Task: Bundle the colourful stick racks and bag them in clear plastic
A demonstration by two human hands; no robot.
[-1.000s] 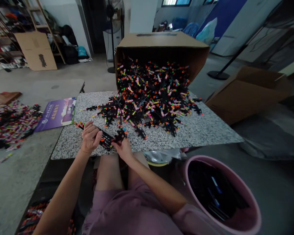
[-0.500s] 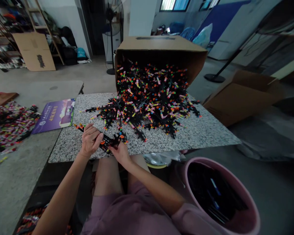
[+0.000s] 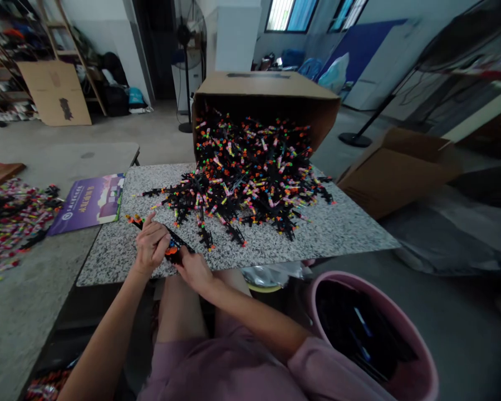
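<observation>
**Bare left hand and right hand working on one black plastic strip with neon tips, near edge of the speckled board.**

The left hand (image 3: pixel 151 245) is curled, its fingers (image 3: pixel 157 238) pressed together around the black plastic strip with neon tips (image 3: pixel 173 246). The right hand (image 3: pixel 194 272) pinches the strip's orange-marked end, contact partly hidden. The strip sits just over the near edge of the speckled grey stone-pattern board (image 3: pixel 338 236). Beyond it, a tangled heap of black strips with orange, pink and green tips (image 3: pixel 250 195) spills from a brown cardboard box on its side (image 3: pixel 267 83). A pink round bucket (image 3: pixel 359 281) holding dark contents stands right of the knees. Left of the board lie a purple printed sheet (image 3: pixel 87 203) and a multicoloured loose heap (image 3: pixel 12 220).
</observation>
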